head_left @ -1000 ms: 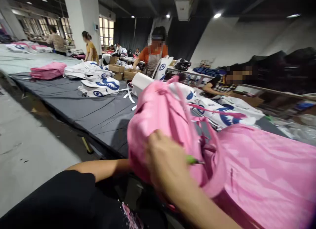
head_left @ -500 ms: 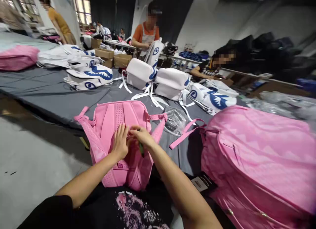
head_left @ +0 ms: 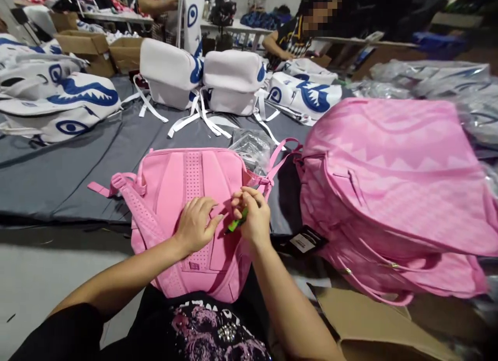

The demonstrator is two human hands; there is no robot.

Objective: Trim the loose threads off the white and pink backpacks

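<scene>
a big grey tabletop (head_left: 78, 169) runs out past the hands. to the right of the hands lies a pile of big pink bags (head_left: 389, 184). right under the hands is a smaller pink backpack (head_left: 187, 184), back side up, hanging a bit over the near edge. farther off past the hands sit white bags with blue shark faces (head_left: 62, 99). just beyond the right hand there is a clear plastic bag (head_left: 252, 146). the left hand (head_left: 196, 223) rests flat and loose on the backpack, holding nothing. the right hand (head_left: 251, 216) is closed around a little green tool (head_left: 236, 224), touching the backpack just beside the left hand.
</scene>
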